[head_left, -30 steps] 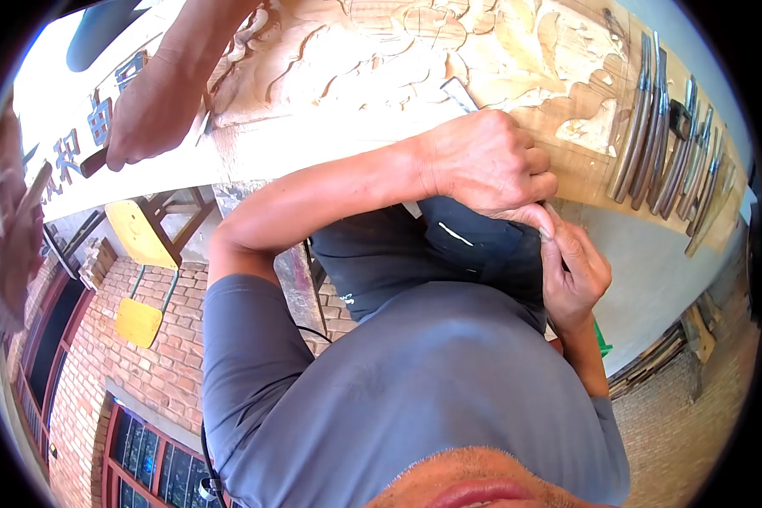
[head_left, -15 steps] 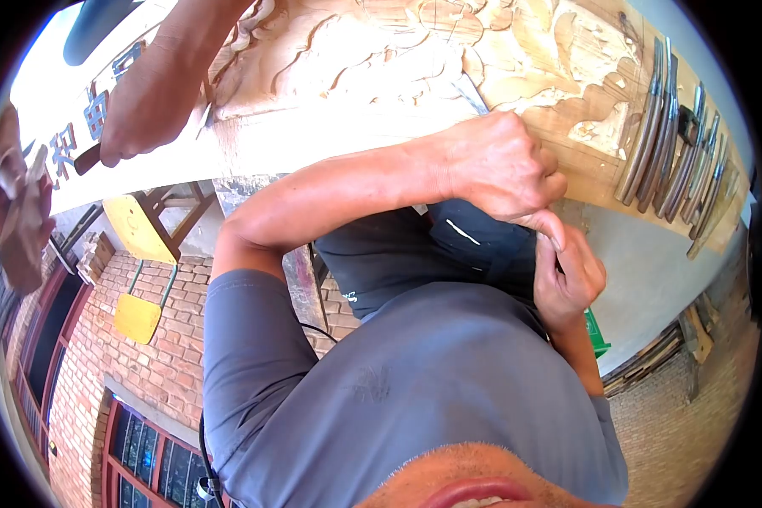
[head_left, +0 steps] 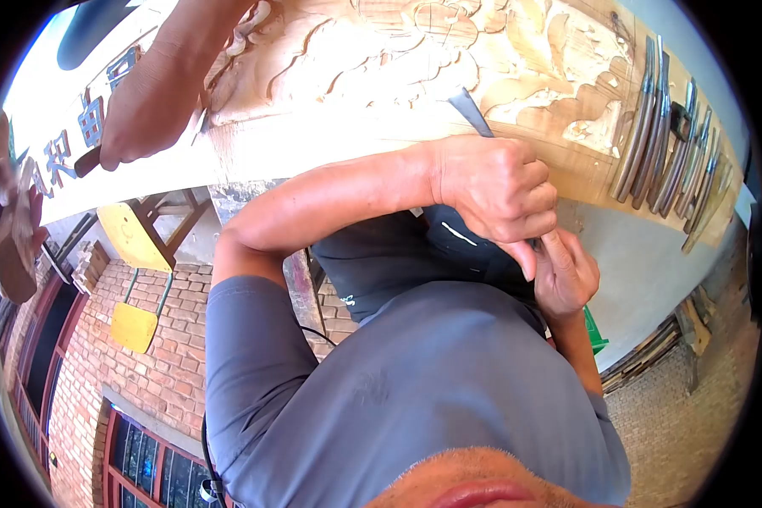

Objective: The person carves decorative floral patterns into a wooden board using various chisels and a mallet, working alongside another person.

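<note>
Head cam: L hand (head_left: 498, 186) in a fist round chisel (head_left: 476, 117), at panel's (head_left: 356, 59) near edge; its blade (head_left: 464, 102) pokes out over the panel, can't tell if touching. R hand (head_left: 567, 275) just off panel's near edge, fingers bent, touching L hand; can't tell if gripping anything. Tools (head_left: 640, 135) in a row nr panel's R end. Yellow chair (head_left: 135, 241) off panel's near side, to L.

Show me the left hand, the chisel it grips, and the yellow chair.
Left hand (head_left: 498, 186), head view: back of the hand.
Chisel (head_left: 472, 115), head view: metal blade.
Yellow chair (head_left: 134, 238), head view: larger panel.
</note>
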